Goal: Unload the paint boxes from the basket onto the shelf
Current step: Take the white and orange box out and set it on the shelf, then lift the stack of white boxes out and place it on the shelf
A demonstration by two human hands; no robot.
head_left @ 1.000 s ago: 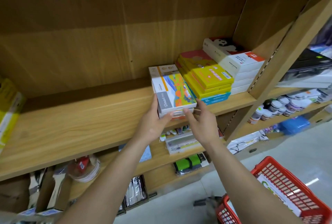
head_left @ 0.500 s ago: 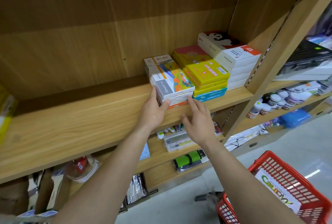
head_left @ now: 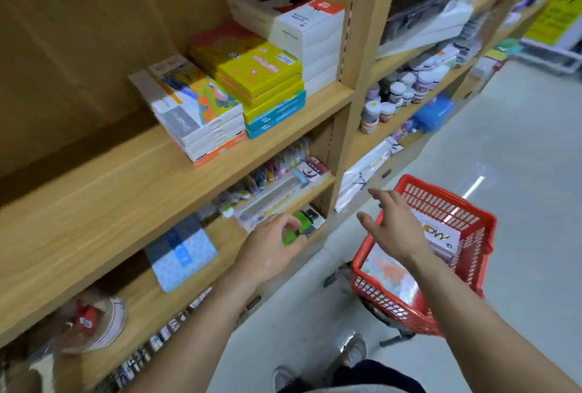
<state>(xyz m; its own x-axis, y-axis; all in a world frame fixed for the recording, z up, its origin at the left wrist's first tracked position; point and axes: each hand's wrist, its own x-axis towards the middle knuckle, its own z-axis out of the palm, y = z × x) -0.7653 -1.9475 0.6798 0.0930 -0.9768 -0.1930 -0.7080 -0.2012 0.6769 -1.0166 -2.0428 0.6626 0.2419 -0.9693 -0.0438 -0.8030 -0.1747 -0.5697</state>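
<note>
**Ana:** Above the red basket [head_left: 466, 232], in the head view, the right hand [head_left: 396, 228] is spread wide with nothing in it, fingers fanned over the boxes inside. The left hand [head_left: 271, 247] hangs empty too, fingers loosely curled, in front of the lower shelf.

**Ben:** So which step is this?

**Ana:** I'd judge it the reach for another box. A stack of paint boxes [head_left: 198, 115] already lies flat on the middle shelf [head_left: 104, 191], just beside a yellow and blue stack [head_left: 261, 84], with a white stack [head_left: 305, 33] further right against the upright.

**Ben:** And what remains in the basket?

**Ana:** At least two flat boxes [head_left: 387, 276], one lying low and one propped against the far wall. The picture is blurred, so I can't count them surely.

**Ben:** What does the next move ask for?

**Ana:** Probably closing the right hand on a box edge, lifting it clear of the rim, then setting it on the stack or on the bare wood to its left.

**Ben:** The room?

**Ana:** Wooden shop shelving, a pale glossy floor [head_left: 519, 203], jars [head_left: 406, 93] in the next bay, and the basket resting on a small stand, I think.
</note>
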